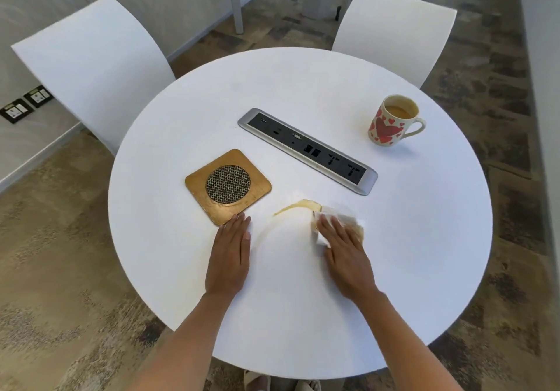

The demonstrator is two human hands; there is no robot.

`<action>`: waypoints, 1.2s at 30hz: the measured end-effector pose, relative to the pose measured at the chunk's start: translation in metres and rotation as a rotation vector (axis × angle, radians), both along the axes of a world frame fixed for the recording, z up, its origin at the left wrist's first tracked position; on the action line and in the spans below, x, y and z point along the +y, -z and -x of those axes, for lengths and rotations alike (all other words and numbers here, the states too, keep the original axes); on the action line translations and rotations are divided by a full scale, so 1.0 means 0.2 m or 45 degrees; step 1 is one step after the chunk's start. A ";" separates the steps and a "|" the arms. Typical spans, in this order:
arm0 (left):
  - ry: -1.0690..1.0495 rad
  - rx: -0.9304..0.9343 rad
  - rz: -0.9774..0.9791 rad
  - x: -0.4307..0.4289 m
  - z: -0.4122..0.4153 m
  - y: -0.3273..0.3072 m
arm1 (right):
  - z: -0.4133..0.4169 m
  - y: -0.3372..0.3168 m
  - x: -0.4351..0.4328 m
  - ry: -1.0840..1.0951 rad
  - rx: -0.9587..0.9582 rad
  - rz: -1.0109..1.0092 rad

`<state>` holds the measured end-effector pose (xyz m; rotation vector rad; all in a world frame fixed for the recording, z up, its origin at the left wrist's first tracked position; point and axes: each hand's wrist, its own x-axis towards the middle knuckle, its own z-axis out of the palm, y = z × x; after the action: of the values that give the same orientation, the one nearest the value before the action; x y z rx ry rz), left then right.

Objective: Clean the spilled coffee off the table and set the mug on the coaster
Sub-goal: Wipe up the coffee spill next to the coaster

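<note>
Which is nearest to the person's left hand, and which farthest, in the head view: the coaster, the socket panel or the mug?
1. coaster: just ahead of the left hand, at its fingertips.
2. socket panel: mid-table, beyond the coaster.
3. mug: far right, past the panel.

Light was bright and even. The mug (386, 127) cast a soft shadow on the worktop (303, 299). Edges bowed with wide-angle distortion.

I see the socket strip (307, 149) sunk in the middle of the table (303, 315). The mug (391, 124) stands behind it to the right, the coaster (228, 187) before it to the left, the coffee spill (298, 204) directly before it, the tissue (345, 218) on the spill's right end.
</note>
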<state>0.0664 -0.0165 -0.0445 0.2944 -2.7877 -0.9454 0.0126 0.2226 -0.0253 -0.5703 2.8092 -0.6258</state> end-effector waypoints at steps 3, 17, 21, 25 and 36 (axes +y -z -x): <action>0.010 0.011 0.020 0.01 0.00 -0.01 | -0.15 0.01 0.00 0.012 -0.030 0.044; -0.026 0.050 -0.028 0.00 0.00 0.01 | -0.06 0.05 -0.33 -0.752 0.065 -0.005; -0.031 0.047 -0.046 0.00 0.01 0.00 | 0.08 0.04 -0.35 -0.731 0.069 -0.019; -0.025 0.043 -0.035 0.00 0.00 0.00 | 0.22 0.04 -0.34 -0.608 0.090 -0.054; -0.012 0.012 -0.038 0.00 0.00 -0.01 | 0.20 0.04 -0.02 -0.008 0.026 0.080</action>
<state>0.0664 -0.0162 -0.0424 0.3068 -2.7632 -0.9846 -0.0282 0.2177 -0.0326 -0.6003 2.8138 -0.7132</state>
